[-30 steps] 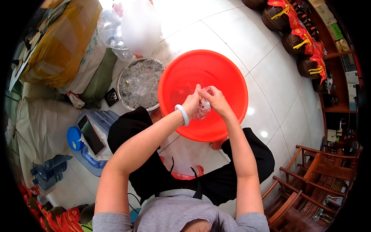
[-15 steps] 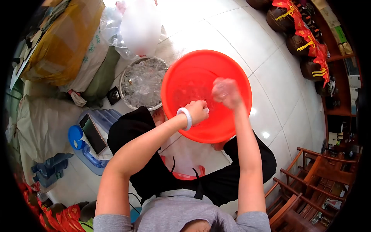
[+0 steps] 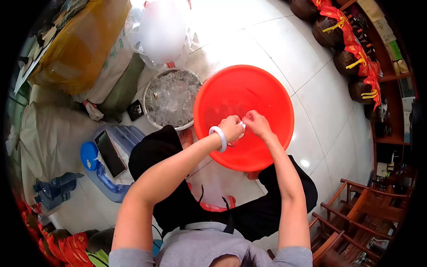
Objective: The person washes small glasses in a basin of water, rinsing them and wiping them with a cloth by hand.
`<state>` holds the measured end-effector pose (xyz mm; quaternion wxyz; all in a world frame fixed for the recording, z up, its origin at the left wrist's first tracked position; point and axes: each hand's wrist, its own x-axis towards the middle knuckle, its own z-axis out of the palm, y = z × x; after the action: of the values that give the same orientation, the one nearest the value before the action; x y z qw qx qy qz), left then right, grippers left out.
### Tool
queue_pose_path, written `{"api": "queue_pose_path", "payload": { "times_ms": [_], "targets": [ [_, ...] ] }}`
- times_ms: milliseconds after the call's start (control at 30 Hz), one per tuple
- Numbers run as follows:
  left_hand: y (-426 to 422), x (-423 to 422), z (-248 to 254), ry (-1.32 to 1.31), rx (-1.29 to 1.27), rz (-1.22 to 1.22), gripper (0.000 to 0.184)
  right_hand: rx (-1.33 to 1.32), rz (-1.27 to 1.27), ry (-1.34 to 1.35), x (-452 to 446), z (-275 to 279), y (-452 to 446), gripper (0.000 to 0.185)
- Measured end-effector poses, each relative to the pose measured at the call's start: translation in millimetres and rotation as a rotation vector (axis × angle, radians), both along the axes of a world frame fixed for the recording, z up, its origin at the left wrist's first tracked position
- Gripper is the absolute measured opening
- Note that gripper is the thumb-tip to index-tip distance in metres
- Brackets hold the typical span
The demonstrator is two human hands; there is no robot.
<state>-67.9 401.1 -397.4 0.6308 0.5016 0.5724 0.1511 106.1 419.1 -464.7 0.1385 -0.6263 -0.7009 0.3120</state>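
Over the red plastic basin (image 3: 275, 147), my left hand (image 3: 230, 128), with a pale bracelet (image 3: 218, 139) at its wrist, is closed around a small white object (image 3: 242, 125). Most of that object is hidden by the fingers, and its kind cannot be made out. My right hand (image 3: 258, 124) is close beside it, fingertips pinched together at the object's end; whether they grip part of it is unclear. Blurred clear pieces show in the basin's bottom behind the hands. Left of the basin stands a round metal bowl (image 3: 147, 101) heaped with small clear glass-like pieces (image 3: 173, 98).
A phone (image 3: 110, 153) lies on a blue plastic water jug (image 3: 120, 133) to the left. Sacks (image 3: 53, 138) and a taped box (image 3: 84, 44) are stacked behind it. Dark jars (image 3: 327, 33) with red cloth line the right, above a wooden chair (image 3: 356, 213).
My right hand, blurred and raised at the basin's right side before, has come down and left to meet my left hand. My left hand keeps its closed hold. The view has shifted slightly.
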Motion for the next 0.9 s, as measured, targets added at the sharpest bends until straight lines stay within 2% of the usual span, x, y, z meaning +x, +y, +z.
{"api": "queue_pose_path", "payload": {
  "times_ms": [33, 100, 133, 167, 233, 267, 333, 367, 433, 500, 633, 667, 700, 767, 900],
  "targets": [
    [3.4, 0.0, 1.7, -0.005, 0.003, 0.001, 0.021, -0.092, -0.281, 0.515, -1.6, -7.0, -2.4, 0.022],
    [1.1, -1.0, 15.9, -0.172, -0.271, 0.119, 0.017, -0.284, -0.35, 0.896, -3.7, 36.7, 5.3, 0.024],
    [2.2, -2.0, 10.3, -0.326, -0.337, 0.176, 0.016, -0.287, -0.457, 0.871, -19.7, 68.6, -1.8, 0.027],
    [6.7, -2.3, 5.9, -0.33, -0.271, 0.13, 0.014, -0.298, -0.4, 0.905, -20.4, 63.5, -2.9, 0.031],
    [6.8, 1.0, 5.6, -0.522, -0.341, 0.278, 0.022, -0.278, -0.337, 0.897, -18.9, 41.8, -8.5, 0.035],
    [8.3, 0.5, 12.3, -0.53, -0.332, 0.272, 0.022, -0.443, -0.469, 1.036, -20.8, 47.8, -14.8, 0.033],
    [6.0, -0.6, 23.5, -0.71, -0.576, 0.269, 0.033, -0.407, -0.502, 1.106, -25.0, 56.7, -24.4, 0.032],
    [5.0, -0.2, 26.6, -0.714, -0.577, 0.263, 0.033, -0.375, -0.535, 1.181, -25.8, 60.6, -27.9, 0.031],
    [5.2, 1.7, 31.6, -0.68, -0.637, 0.201, 0.041, -0.27, -0.548, 1.153, -22.5, 57.2, -31.7, 0.029],
    [4.8, 2.6, 36.7, -0.624, -0.639, 0.218, 0.04, -0.264, -0.677, 1.213, -25.8, 80.0, -37.5, 0.029],
    [8.4, -3.5, 31.3, -0.559, -0.557, 0.232, 0.031, -0.312, -0.613, 1.182, -1.1, 80.5, -40.7, 0.028],
    [8.1, -4.8, 29.2, -0.631, -0.558, 0.264, 0.023, -0.298, -0.611, 1.152, 0.0, 83.9, -43.3, 0.031],
    [8.1, -4.1, 27.1, -0.627, -0.555, 0.267, 0.023, -0.286, -0.609, 1.122, -0.5, 85.7, -44.2, 0.034],
    [6.9, -1.4, 24.7, -0.794, -0.589, 0.362, 0.017, -0.241, -0.594, 1.118, -5.6, 84.8, -42.5, 0.031],
    [11.2, -1.2, 24.9, -0.886, -0.588, 0.437, 0.017, -0.075, -0.558, 1.094, -18.0, 91.2, -40.8, 0.03]
  ]
}}
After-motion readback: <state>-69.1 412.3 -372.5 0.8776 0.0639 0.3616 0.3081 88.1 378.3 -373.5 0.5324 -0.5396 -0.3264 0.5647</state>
